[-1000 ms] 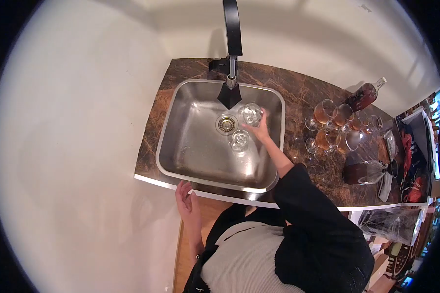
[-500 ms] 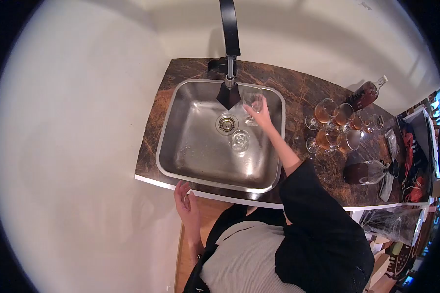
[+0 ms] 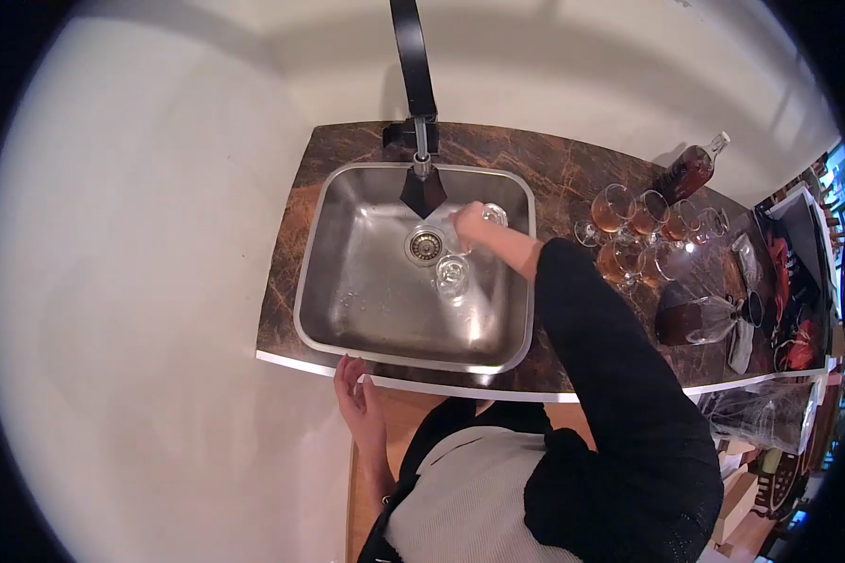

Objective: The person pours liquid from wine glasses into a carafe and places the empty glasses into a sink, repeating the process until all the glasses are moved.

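My right hand point(image 3: 472, 226), blurred, is inside the right back part of the steel sink point(image 3: 347, 253). It is closed around a clear stemmed glass point(image 3: 494, 217), whose foot shows to the right of the hand while the bowl is mostly hidden. Just below it, a second clear glass point(image 3: 453, 275) rests on the sink floor, right of the drain point(image 3: 425, 246). My left hand point(image 3: 355, 387) hangs by the counter's front edge, loosely curled with fingers apart, holding nothing.
A black faucet point(image 3: 423, 190) reaches over the sink's back. On the dark counter point(image 3: 563, 188) to the right stand several stemmed glasses with amber liquid point(image 3: 613, 208), an upright dark bottle point(image 3: 695, 171) and a carafe of dark liquid point(image 3: 695, 321). A wall point(image 3: 141, 281) borders the left.
My right hand has moved left and down in the sink, turning the glass from its earlier pose. My left hand stays by the front edge. The whole view has shifted slightly.
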A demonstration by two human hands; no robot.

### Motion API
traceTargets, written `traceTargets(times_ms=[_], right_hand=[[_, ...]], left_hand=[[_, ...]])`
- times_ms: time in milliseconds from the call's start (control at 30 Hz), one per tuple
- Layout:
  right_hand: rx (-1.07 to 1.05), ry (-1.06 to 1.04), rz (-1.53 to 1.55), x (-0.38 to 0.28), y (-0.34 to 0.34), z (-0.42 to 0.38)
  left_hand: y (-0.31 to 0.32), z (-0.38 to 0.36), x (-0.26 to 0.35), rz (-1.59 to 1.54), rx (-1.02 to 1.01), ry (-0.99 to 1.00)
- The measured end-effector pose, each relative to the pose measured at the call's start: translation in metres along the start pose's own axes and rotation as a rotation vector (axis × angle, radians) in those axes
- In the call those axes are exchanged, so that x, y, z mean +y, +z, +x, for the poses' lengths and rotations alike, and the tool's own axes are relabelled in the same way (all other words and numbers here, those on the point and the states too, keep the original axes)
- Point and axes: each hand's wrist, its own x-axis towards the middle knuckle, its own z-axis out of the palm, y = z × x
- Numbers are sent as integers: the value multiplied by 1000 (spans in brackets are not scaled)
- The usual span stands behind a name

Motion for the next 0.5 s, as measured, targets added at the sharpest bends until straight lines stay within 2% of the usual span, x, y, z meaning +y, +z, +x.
traceTargets(times_ms=[33, 167, 233, 500], right_hand=[[-23, 6, -104, -11, -6, -6], [-330, 206, -443, -37, 23, 44], [-353, 211, -482, -44, 31, 44], [-184, 276, -414, -75, 45, 45]], left_hand=[[-1, 0, 0, 7, 4, 0], [-8, -5, 4, 45, 34, -25], [-9, -7, 6, 63, 48, -43], [-16, -9, 6, 90, 52, -93]])
